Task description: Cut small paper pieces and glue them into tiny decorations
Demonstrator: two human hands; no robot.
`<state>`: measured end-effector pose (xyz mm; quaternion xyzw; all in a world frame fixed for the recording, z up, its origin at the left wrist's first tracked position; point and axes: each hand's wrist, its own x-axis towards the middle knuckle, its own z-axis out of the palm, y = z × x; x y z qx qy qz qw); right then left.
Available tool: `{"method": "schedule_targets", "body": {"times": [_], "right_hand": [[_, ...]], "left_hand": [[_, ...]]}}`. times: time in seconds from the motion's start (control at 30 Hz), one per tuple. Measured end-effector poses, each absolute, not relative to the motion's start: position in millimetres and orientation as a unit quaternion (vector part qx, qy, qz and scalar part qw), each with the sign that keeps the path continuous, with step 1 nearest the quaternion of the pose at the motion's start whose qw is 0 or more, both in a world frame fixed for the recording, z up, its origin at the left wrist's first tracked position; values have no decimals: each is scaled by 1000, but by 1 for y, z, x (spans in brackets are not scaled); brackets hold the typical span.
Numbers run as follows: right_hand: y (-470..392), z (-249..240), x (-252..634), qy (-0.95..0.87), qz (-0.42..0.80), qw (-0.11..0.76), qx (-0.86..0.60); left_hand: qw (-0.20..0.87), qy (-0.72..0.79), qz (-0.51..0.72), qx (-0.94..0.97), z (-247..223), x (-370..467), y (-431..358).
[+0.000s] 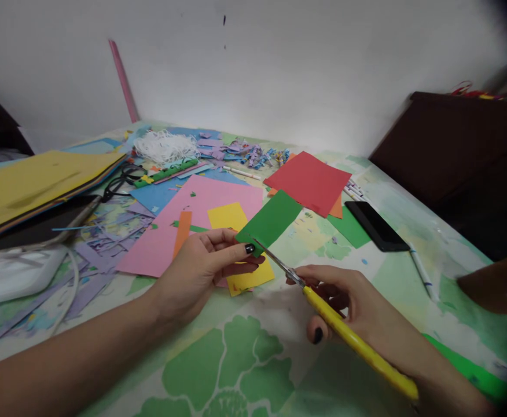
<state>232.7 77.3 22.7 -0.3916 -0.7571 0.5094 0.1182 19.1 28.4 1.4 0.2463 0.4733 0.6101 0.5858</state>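
My left hand (219, 260) pinches the near left corner of a green paper strip (273, 220) between thumb and fingers, above the table. In my right hand (340, 295) are scissors with a yellow handle (357, 341); their blades point up and left and meet the green strip's near edge beside my left thumb. Under and behind the strip lie yellow paper (249, 281), a large pink sheet (210, 194) and a small orange strip (183, 231). How far the blades are apart is too small to tell.
A red sheet (309, 179) and a black phone (377, 226) lie at the right, with a marker (422, 272). Yellow sheets (40, 179), black glasses (121, 182), a tablet and purple scraps are at the left. White string (164, 147) sits near the wall. Someone's arm may show at the right edge.
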Motion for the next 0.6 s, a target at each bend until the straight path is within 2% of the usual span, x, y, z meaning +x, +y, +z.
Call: {"method": "schedule_targets", "body": {"times": [0.33,0.6], "right_hand": [[76,21,232,-742,534,145,-379],[75,23,230,-729,545,121,-395]], "left_hand": [[595,467,620,207,3,23,26],[604,458,619,208,3,23,25]]}}
